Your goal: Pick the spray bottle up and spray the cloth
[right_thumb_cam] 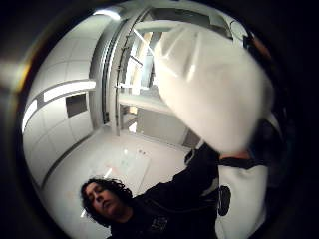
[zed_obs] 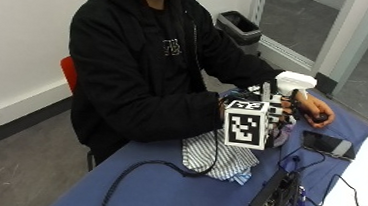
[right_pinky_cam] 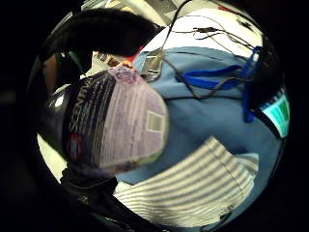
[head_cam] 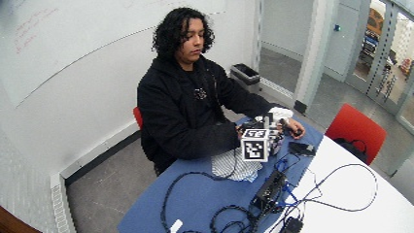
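Observation:
In the outside view my gloved right hand (zed_obs: 285, 112) grips a spray bottle (zed_obs: 295, 82), which stands upright and is lifted off the table. Its white trigger head shows above the hand. The bottle's purple-labelled body (right_pinky_cam: 120, 125) fills much of the little finger side palm view, and black gloved fingers curl round it. The white head (right_thumb_cam: 214, 84) looms in the thumb side view. A striped cloth (zed_obs: 219, 161) lies crumpled on the blue table (zed_obs: 163, 191), just below and to the person's side of the bottle. The same cloth (right_pinky_cam: 193, 188) lies under the bottle's base.
The person's bare left hand (zed_obs: 316, 113) rests on the table beyond the bottle, over a small black object. A dark phone (zed_obs: 327, 144) lies nearby. A black box (zed_obs: 269, 201) with cables and a blue strap (right_pinky_cam: 217, 77) sits at the table's near side.

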Motion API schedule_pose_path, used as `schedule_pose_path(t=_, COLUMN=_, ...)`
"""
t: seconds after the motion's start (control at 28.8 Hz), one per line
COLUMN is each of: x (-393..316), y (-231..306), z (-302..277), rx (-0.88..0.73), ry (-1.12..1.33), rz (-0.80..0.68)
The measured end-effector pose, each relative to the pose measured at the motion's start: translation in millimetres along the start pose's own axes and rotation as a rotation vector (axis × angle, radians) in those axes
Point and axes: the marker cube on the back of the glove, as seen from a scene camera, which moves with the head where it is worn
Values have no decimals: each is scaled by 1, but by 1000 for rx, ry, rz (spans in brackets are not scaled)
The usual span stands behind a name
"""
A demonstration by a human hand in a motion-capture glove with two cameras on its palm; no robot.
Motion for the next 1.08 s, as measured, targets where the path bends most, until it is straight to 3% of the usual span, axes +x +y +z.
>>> schedule_pose_path(t=0.63, x=-5, y=135, z=-117, rx=-75, ry=594, rz=-13)
schedule_pose_path(t=0.87, x=-10, y=195, z=-139, rx=-97, ry=926, rz=23)
schedule_pose_path(t=1.08, x=-18, y=229, z=-138, rx=-128, ry=978, rz=25)
